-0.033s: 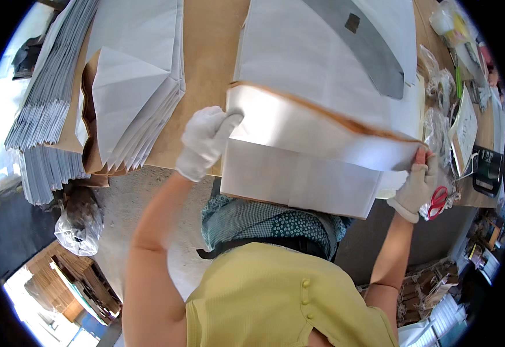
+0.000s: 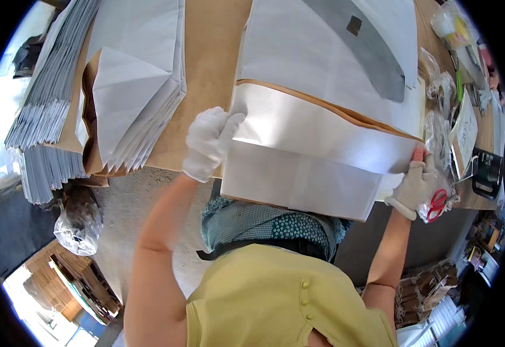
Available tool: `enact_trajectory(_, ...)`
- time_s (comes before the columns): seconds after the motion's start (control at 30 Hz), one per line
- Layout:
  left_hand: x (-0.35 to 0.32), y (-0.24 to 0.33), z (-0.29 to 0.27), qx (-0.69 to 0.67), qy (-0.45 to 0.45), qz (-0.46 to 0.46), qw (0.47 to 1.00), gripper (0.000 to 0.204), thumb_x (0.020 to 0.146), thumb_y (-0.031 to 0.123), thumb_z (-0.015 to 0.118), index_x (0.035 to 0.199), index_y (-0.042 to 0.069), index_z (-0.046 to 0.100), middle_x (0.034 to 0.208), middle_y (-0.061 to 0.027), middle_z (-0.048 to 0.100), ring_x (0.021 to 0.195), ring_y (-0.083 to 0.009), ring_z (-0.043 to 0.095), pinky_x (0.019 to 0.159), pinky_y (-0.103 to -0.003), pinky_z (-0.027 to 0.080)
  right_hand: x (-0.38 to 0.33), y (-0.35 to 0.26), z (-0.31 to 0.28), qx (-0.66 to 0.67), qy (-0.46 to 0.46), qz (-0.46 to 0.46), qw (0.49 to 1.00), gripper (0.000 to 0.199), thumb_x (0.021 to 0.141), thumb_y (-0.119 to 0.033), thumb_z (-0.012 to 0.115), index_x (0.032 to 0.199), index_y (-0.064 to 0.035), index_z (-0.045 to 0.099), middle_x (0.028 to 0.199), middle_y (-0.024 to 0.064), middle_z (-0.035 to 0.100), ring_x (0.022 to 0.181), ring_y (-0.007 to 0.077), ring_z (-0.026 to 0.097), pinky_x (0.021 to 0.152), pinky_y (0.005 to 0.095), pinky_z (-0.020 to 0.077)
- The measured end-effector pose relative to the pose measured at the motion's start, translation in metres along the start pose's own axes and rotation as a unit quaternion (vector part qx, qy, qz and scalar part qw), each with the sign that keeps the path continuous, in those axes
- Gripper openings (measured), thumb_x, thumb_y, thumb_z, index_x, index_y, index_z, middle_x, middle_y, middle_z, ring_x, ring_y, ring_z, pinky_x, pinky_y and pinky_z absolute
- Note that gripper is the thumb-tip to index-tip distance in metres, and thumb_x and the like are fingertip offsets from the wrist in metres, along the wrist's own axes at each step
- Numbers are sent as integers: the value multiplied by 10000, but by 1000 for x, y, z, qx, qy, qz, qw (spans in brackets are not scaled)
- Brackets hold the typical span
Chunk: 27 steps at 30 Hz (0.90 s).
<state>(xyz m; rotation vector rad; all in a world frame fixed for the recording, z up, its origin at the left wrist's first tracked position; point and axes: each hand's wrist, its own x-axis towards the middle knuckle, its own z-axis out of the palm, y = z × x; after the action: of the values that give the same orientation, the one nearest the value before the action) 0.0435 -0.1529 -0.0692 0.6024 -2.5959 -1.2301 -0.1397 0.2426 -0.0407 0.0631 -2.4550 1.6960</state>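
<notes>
A large white paper bag [image 2: 322, 130] with brown inner paper lies on the table in front of me, its near end folded into a raised flap. My left hand [image 2: 209, 140], in a white glove, pinches the flap's left end between thumb and fingers. At the right corner of the same flap, my right hand [image 2: 414, 184] has its gloved fingers closed on the edge; one fingertip is bare. Beyond the flap, a grey curved flat piece [image 2: 374, 55] with a dark square patch rests on the white paper.
Folded white bags [image 2: 134, 92] and a thick stack of grey-edged sheets [image 2: 47, 110] stand on the left of the brown table [image 2: 209, 63]. Red-handled scissors [image 2: 437, 203], clear plastic wrap [image 2: 437, 136] and a dark mug [image 2: 487, 172] are at the right. A plastic-wrapped bundle [image 2: 79, 222] sits lower left.
The flap's upper edge has settled a little, and its left end has shifted slightly right. My left hand has moved slightly right with it; my right hand is almost where it was.
</notes>
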Motion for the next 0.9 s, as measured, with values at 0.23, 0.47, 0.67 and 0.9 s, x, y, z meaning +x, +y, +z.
enact_trajectory(0.23,11,6,42,88,149,-36,984,244,1019,209,697,855,32,729,679,-121,641,586,-227,604,597,-352,491,7,20,29,-80,-30,106,991,345,1087,-307,629,1140,26,702,828,-1,648,728,79,542,667,295,463)
enact_trajectory(0.47,28,3,49,367,136,42,919,195,987,249,693,854,120,631,731,-78,633,695,-294,641,622,-440,491,28,65,39,-268,-88,-2,959,301,1058,-243,612,1115,34,716,722,145,670,606,181,551,613,362,474)
enact_trajectory(0.67,55,13,77,280,144,202,927,255,904,212,734,1098,103,612,1068,-76,617,1095,-321,608,1025,-530,438,48,38,50,-332,-153,2,931,404,1066,-363,590,1167,-4,746,816,215,704,703,240,605,711,398,499)
enact_trajectory(0.9,54,37,72,230,4,236,944,486,815,356,792,1171,92,592,1196,-111,530,1220,-338,530,1159,-621,331,53,-15,72,-484,-147,83,858,408,990,-320,689,1232,6,663,1046,140,748,1008,386,674,917,417,512)
